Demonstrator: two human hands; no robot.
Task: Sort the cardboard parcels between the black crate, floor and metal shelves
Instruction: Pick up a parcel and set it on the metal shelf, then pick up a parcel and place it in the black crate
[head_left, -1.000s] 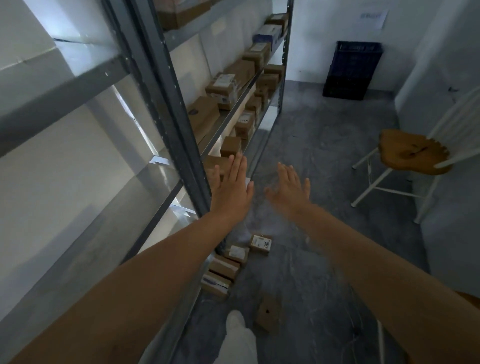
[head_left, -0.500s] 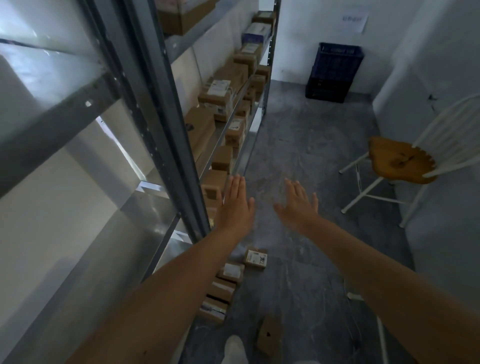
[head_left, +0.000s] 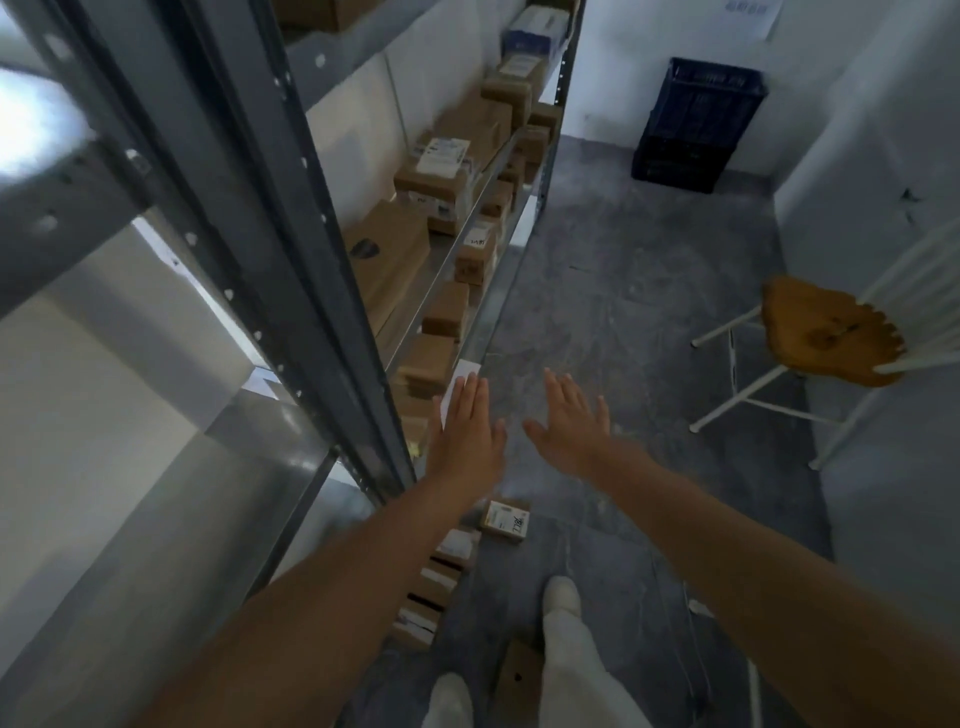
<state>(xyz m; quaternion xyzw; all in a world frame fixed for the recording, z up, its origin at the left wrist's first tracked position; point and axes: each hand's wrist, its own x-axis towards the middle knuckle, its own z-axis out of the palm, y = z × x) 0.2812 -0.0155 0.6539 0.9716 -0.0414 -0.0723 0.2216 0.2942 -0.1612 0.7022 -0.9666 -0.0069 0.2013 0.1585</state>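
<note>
Both arms stretch forward over the floor, empty. My left hand (head_left: 466, 439) is flat with straight fingers, just right of the metal shelves' grey post (head_left: 291, 270). My right hand (head_left: 571, 423) hovers beside it, fingers spread. Several cardboard parcels (head_left: 447, 179) line the shelf levels on the left. Below my left forearm a row of parcels (head_left: 434, 592) lies on the floor by the shelf foot, with a labelled parcel (head_left: 505, 519) beside them and another parcel (head_left: 517, 675) near my feet. The black crate (head_left: 696, 122) stands against the far wall.
A wooden-seated chair with white legs (head_left: 826, 332) stands at the right wall. The grey floor (head_left: 613, 270) runs as a narrow aisle between shelves and wall. My white shoes and trouser legs (head_left: 563, 613) show at the bottom. A paper sheet (head_left: 745, 15) hangs above the crate.
The view has moved forward along the aisle and tilted down; both empty hands sit lower in the frame, and my legs have come into view.
</note>
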